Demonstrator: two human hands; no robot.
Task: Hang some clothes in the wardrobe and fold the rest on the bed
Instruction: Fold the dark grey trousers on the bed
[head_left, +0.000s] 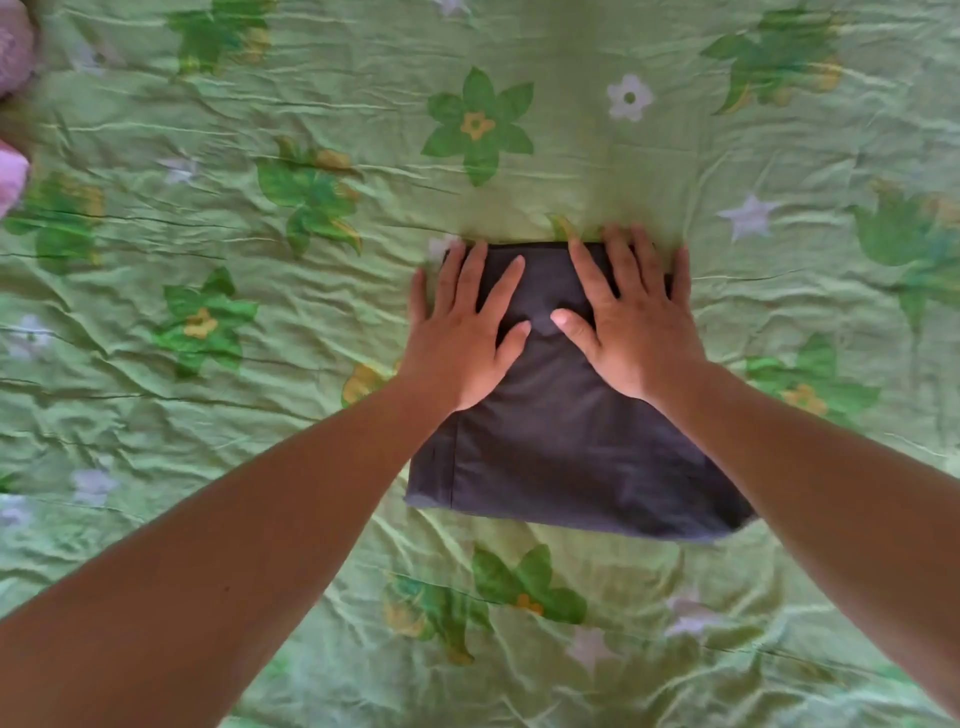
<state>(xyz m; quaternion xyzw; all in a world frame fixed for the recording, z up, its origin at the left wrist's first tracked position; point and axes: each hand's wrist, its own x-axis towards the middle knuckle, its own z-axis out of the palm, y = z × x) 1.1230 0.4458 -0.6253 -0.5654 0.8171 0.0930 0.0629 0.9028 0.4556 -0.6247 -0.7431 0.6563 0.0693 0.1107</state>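
Seen from the head camera: both my hands press flat on a folded dark grey garment (561, 447) that lies on the bed's green flowered sheet (260, 374), roughly in the middle of the visible sheet and slightly to the right. My left hand (462, 332) rests on the garment's far left corner, fingers straight and spread, the outer ones reaching onto the sheet. My right hand (631, 322) covers the far right corner the same way, fingers straight, thumbs nearly meeting. Pink fabric (13, 176) shows at the sheet's far left edge, well apart from the garment.
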